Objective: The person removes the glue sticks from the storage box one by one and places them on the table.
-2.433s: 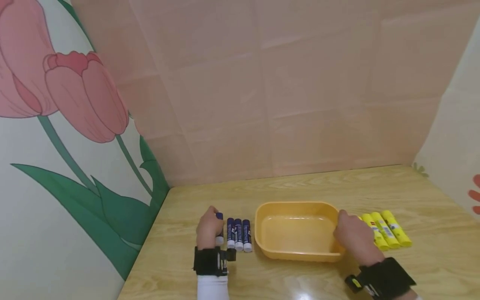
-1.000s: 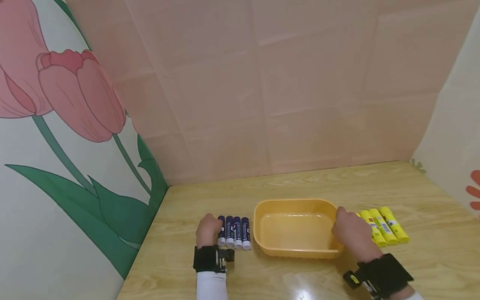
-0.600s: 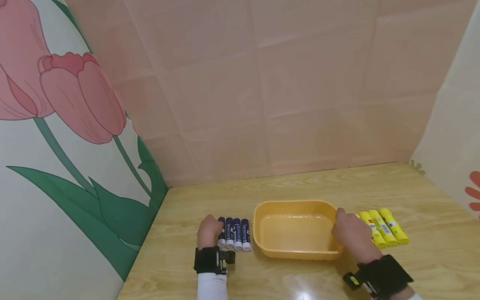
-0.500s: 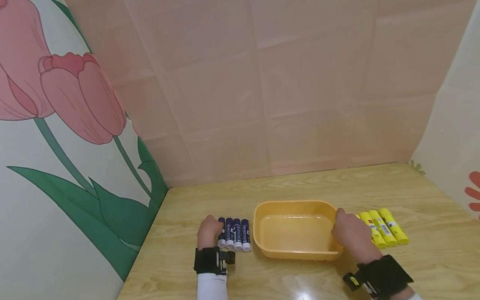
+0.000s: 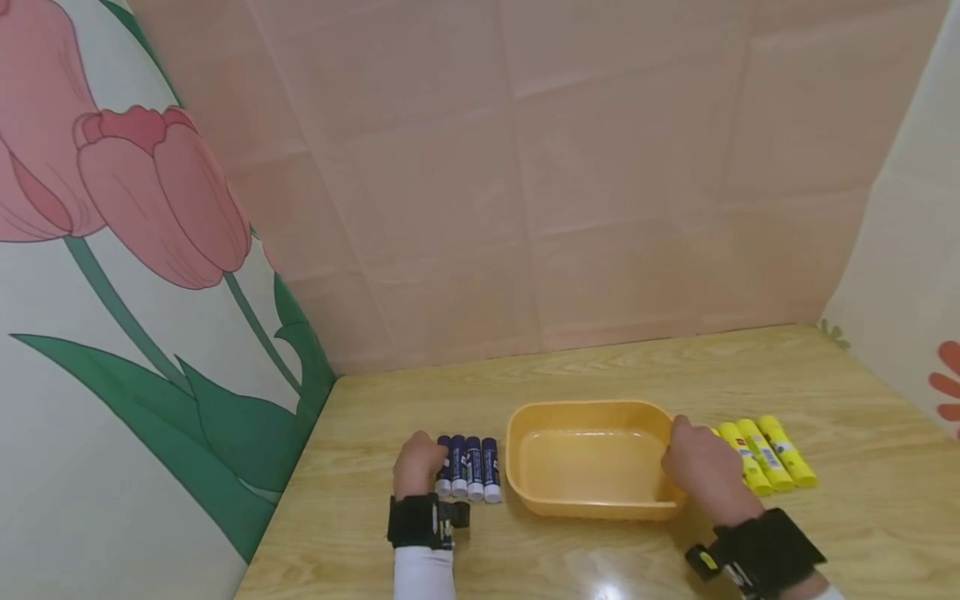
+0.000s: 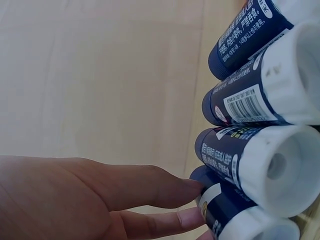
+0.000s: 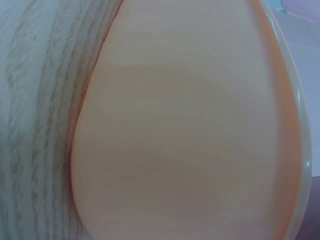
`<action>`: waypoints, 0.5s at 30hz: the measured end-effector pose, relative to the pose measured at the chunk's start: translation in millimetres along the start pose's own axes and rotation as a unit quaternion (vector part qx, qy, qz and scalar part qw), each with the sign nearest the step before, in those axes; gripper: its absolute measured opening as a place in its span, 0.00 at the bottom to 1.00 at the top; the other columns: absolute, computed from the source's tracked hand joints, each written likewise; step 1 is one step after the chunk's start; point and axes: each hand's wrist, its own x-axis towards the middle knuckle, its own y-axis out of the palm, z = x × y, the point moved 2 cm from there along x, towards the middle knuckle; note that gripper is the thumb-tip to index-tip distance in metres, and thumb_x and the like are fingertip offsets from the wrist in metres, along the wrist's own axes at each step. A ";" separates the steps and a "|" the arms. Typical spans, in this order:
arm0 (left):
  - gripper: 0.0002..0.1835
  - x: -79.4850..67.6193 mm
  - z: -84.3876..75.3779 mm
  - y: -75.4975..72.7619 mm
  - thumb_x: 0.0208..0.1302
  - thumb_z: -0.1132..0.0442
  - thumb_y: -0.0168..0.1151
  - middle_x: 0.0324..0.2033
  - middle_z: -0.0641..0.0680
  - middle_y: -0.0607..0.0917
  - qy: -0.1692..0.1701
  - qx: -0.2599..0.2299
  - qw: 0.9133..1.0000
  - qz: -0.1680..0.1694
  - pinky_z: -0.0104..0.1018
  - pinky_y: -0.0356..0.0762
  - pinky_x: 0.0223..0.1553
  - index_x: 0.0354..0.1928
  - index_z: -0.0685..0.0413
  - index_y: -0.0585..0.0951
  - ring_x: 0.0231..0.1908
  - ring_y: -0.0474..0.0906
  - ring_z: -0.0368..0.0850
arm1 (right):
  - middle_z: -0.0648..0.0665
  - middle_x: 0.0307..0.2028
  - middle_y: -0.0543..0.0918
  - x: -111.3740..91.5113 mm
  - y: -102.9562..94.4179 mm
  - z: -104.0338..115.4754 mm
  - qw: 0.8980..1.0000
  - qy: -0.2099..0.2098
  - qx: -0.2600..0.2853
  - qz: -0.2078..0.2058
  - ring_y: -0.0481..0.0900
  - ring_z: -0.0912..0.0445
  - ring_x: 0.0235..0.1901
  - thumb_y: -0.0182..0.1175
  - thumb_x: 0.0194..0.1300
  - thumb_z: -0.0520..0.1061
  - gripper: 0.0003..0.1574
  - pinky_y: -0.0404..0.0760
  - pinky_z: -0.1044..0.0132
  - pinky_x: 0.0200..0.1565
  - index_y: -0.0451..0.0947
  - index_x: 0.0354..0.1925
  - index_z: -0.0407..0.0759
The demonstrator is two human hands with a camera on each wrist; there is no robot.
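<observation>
In the head view my left hand [image 5: 418,463] touches the leftmost of several navy-and-white glue sticks [image 5: 474,468], which lie side by side. The left wrist view shows the thumb at the navy cap of that nearest glue stick [image 6: 227,205], other fingertips against its side; the white ends face the camera. My right hand [image 5: 707,468] grips the right end of a yellow-orange plastic basin [image 5: 592,510] by its rim. The basin holds nothing in the head view. Only its smooth wall [image 7: 185,125] and rim fill the right wrist view; the right hand's fingers are hidden there.
Several yellow glue sticks [image 5: 767,454] lie in a row right of the right hand, partly hidden by it. Everything stands on a wood-grain table [image 5: 555,558]. A pink sheet [image 5: 570,183] covers the back wall; a tulip-printed wall [image 5: 150,200] borders the left.
Since the earliest frame, my left hand has moved the leftmost navy glue stick right, up against the others. Both hands have stayed nearly still over the last second.
</observation>
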 end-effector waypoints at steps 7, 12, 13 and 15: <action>0.22 1.8 -0.1 -0.4 0.63 0.64 0.57 0.47 0.69 0.82 -0.008 -0.004 1.000 0.010 0.58 0.75 0.53 0.54 0.74 0.77 0.41 0.77 0.58 | 0.35 0.26 0.74 0.1 0.2 0.5 1.000 -0.006 0.003 -0.012 0.73 0.45 0.23 0.49 0.64 0.37 0.15 0.72 0.54 0.23 0.66 0.44 0.25; 0.26 3.4 0.6 -0.1 0.64 0.63 0.54 0.54 0.73 0.79 -0.011 -0.011 1.000 0.000 0.60 0.72 0.57 0.59 0.75 0.73 0.49 0.78 0.63 | 0.34 0.26 0.74 -1.3 -1.0 1.0 1.000 -0.006 0.008 -0.014 0.73 0.44 0.24 0.47 0.69 0.41 0.17 0.72 0.53 0.23 0.65 0.44 0.25; 0.28 3.8 0.2 0.3 0.65 0.61 0.53 0.56 0.74 0.78 -0.013 -0.015 1.000 -0.006 0.61 0.71 0.58 0.62 0.76 0.71 0.52 0.77 0.66 | 0.34 0.26 0.74 -1.4 -1.4 0.7 1.000 -0.008 0.008 -0.013 0.74 0.44 0.24 0.46 0.70 0.43 0.19 0.72 0.52 0.23 0.64 0.45 0.25; 0.31 3.8 -2.1 1.0 0.68 0.58 0.52 0.58 0.77 0.75 -0.013 -0.016 0.999 -0.030 0.62 0.70 0.58 0.64 0.76 0.67 0.56 0.74 0.70 | 0.33 0.27 0.74 -1.1 -3.2 0.0 1.000 -0.008 0.010 -0.013 0.74 0.44 0.24 0.43 0.74 0.48 0.24 0.72 0.51 0.23 0.62 0.47 0.24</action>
